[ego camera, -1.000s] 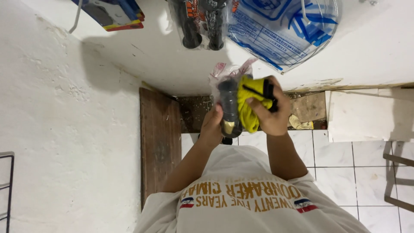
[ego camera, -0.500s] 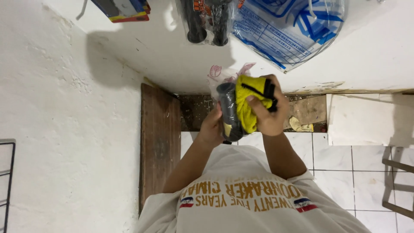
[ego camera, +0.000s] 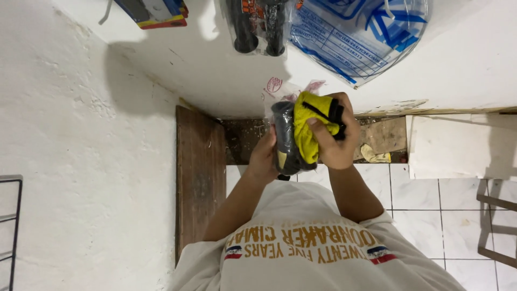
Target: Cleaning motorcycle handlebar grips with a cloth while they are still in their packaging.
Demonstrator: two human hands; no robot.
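Observation:
Both my hands are raised in front of my chest around one bundle. My left hand (ego camera: pixel 263 157) grips a black cylindrical item (ego camera: pixel 284 141) from the left side. My right hand (ego camera: pixel 336 144) is closed over a yellow fabric piece with black trim (ego camera: pixel 309 125) that lies against the black item. Crumpled clear plastic wrap with a pink mark (ego camera: pixel 280 89) sticks out behind the bundle. The bundle's lower end is hidden by my fingers.
On the white surface (ego camera: pixel 215 75) beyond lie a pack of two black grips (ego camera: pixel 257 27), a clear bag with blue print (ego camera: pixel 361 37) and a colourful box (ego camera: pixel 156 9). A brown wooden board (ego camera: pixel 199 178) stands at left. White floor tiles (ego camera: pixel 420 199) and metal frames (ego camera: pixel 495 226) are nearby.
The hands and bundle have stayed in nearly the same place; the view has shifted slightly and my right fingers have moved a little on the yellow fabric.

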